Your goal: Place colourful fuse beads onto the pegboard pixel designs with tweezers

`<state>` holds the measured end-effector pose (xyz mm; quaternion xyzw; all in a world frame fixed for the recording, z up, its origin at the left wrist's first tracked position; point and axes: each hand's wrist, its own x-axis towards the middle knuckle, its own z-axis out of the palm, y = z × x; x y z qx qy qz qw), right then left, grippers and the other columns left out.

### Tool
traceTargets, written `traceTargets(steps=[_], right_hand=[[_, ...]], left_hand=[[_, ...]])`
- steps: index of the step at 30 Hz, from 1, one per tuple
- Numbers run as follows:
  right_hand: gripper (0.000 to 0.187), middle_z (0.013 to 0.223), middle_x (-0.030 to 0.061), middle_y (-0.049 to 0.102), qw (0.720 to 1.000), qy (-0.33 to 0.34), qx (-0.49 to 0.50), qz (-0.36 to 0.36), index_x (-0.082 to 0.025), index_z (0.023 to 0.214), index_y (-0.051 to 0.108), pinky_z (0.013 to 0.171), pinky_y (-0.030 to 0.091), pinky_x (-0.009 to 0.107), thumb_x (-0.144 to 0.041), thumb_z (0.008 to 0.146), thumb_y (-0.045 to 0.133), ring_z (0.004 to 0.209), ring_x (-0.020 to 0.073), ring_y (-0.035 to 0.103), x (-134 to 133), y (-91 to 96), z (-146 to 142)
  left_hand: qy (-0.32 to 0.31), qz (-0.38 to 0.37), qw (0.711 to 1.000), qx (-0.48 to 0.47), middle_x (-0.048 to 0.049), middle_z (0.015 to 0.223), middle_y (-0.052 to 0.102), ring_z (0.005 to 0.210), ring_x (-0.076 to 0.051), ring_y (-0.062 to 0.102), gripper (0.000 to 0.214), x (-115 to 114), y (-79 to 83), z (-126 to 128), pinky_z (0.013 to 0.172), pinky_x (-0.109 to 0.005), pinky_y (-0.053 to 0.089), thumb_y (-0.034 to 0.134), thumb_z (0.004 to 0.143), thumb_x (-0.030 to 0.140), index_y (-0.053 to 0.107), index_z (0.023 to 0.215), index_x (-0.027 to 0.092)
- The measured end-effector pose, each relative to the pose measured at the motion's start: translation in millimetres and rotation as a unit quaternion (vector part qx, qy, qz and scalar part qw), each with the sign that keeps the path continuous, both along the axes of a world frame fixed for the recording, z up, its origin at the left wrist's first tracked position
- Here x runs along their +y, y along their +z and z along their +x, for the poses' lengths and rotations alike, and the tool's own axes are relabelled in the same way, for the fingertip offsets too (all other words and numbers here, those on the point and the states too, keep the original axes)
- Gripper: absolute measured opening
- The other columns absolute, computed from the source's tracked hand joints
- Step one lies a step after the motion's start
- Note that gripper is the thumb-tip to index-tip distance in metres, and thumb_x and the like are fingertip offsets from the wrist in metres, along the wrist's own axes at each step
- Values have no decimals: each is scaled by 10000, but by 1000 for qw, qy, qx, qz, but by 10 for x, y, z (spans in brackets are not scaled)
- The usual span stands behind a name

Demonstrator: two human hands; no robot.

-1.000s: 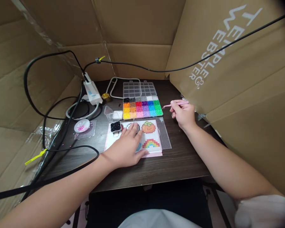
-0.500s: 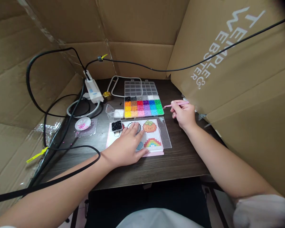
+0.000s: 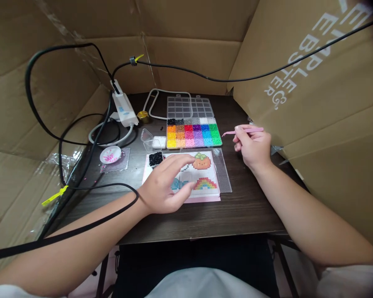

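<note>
My left hand [image 3: 168,182] hovers over an open pattern book [image 3: 209,192], thumb and fingers apart, with nothing held. The page shows pixel pictures, among them an orange fruit and a rainbow; my hand covers part of it. By my left knuckles sits a small box of black beads [image 3: 156,159]. My right hand [image 3: 252,145] is closed around pink tweezers [image 3: 250,130], their tips pointing left toward a bead case [image 3: 194,133] sorted by colour. A clear pegboard [image 3: 223,174] lies partly under the book's right side.
A small white dish [image 3: 110,155] of pink beads rests on another pegboard [image 3: 126,159] at left. Behind are an open clear box [image 3: 158,142], a gold tin [image 3: 143,116] and a power strip [image 3: 124,109]. A black cable [image 3: 112,212] crosses over my left forearm. Cardboard walls [image 3: 189,54] surround the table.
My left hand has lifted off the page, and its thumb and fingers have spread into a wide C. My right hand still holds the tweezers beside the case. The view has shifted slightly.
</note>
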<state>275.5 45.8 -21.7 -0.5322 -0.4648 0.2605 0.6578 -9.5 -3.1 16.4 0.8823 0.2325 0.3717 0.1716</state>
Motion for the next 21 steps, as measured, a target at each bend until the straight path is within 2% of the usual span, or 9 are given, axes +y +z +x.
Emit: traceTargets(steps=[6, 11, 16, 21], right_hand=[[272, 576, -22, 602, 1000, -4, -24, 2, -163, 785, 708, 361, 394, 229, -429, 816, 753, 377, 82, 487, -27, 26, -13], [255, 579, -16, 604, 1000, 2, -31, 4, -163, 761, 711, 364, 395, 233, -407, 829, 747, 378, 82, 489, -46, 22, -16], [268, 576, -13, 605, 999, 5, -37, 4, -168, 747, 712, 362, 398, 237, -421, 825, 757, 380, 84, 487, -44, 2, -4], [271, 575, -22, 621, 1000, 9, -23, 7, -179, 817, 709, 354, 393, 228, -447, 833, 752, 366, 78, 480, -79, 46, -31]], left_hand=[[61, -85, 979, -173, -38, 901, 645, 818, -206, 653, 308, 66, -84, -58, 753, -375, 555, 646, 777, 110, 545, 1037, 240], [65, -122, 951, -276, 38, 709, 531, 646, -135, 546, 196, 113, -8, -5, 658, -308, 514, 645, 816, 112, 498, 851, 238], [92, -151, 921, -347, 73, 580, 399, 538, -109, 411, 330, 175, 58, 28, 595, -277, 471, 685, 800, 135, 386, 708, 240], [108, -157, 918, -347, 78, 526, 320, 485, -93, 351, 465, 178, 73, 12, 537, -268, 416, 725, 798, 161, 296, 629, 224]])
